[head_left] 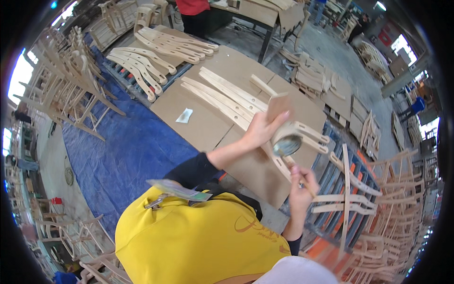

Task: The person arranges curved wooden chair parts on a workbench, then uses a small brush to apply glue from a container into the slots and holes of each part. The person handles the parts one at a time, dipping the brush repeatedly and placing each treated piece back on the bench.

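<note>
My left hand (261, 128) is closed on a flat wooden piece (278, 105), held raised over the cardboard-covered table (213, 130). Pinched in my right hand (301, 189) is a brush (287, 161) with a thin wooden handle; its tip is by the rim of a round container (287, 144). What looks like liquid shows inside the container, though motion blurs it. Under and beside my hands lie long, curved wooden chair parts (231, 102) with holes and slots. A short wooden strip (263, 85) sits beyond the raised piece.
More curved parts (137, 66) are laid out at the far left. A white scrap (184, 115) rests on the cardboard. Blue sheeting (127, 142) covers the floor at left. Slatted rollers (347, 189) with wooden parts stand at right, near stacked chair frames (397, 203). A person in red (193, 7) stands beyond.
</note>
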Tool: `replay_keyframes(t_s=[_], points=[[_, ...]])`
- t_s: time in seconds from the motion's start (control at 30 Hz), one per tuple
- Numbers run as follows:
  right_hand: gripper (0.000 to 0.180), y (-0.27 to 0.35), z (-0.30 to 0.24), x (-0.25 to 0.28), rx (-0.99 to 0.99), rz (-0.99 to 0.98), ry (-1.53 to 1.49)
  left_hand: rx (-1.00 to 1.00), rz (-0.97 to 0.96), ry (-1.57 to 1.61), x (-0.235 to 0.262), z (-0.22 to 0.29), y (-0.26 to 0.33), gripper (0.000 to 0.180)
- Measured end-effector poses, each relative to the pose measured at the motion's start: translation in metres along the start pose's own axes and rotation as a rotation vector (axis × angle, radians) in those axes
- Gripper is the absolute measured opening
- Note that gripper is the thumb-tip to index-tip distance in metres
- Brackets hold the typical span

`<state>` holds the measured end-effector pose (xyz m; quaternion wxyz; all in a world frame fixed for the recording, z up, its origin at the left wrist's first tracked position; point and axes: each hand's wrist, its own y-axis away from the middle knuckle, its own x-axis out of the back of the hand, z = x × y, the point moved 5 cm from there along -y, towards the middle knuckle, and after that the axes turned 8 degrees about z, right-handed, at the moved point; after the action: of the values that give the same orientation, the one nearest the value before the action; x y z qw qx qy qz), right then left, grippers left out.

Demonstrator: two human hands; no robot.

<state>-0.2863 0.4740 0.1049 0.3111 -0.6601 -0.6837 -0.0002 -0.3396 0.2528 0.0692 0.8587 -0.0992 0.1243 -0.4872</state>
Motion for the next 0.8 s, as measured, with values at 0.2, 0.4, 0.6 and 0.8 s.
replay_keyframes(t_s=[0.2, 0.4, 0.6, 0.8], points=[[0.021, 0.043, 0.043, -0.037, -0.122, -0.224, -0.092, 0.225, 0.189, -0.325, 0.054, -0.068, 0.074, 0.043], [0.019, 0.057, 0.063, -0.052, -0.122, -0.427, -0.245, 0.453, 0.237, -0.37, 0.076, -0.084, 0.113, 0.046], [0.02, 0.037, 0.049, -0.04, 0.028, -0.457, -0.178, 0.384, 0.277, -0.361, 0.073, -0.091, 0.123, 0.046], [0.018, 0.037, 0.06, -0.03, -0.064, -0.329, -0.168, 0.366, 0.226, -0.301, 0.049, -0.087, 0.102, 0.052]])
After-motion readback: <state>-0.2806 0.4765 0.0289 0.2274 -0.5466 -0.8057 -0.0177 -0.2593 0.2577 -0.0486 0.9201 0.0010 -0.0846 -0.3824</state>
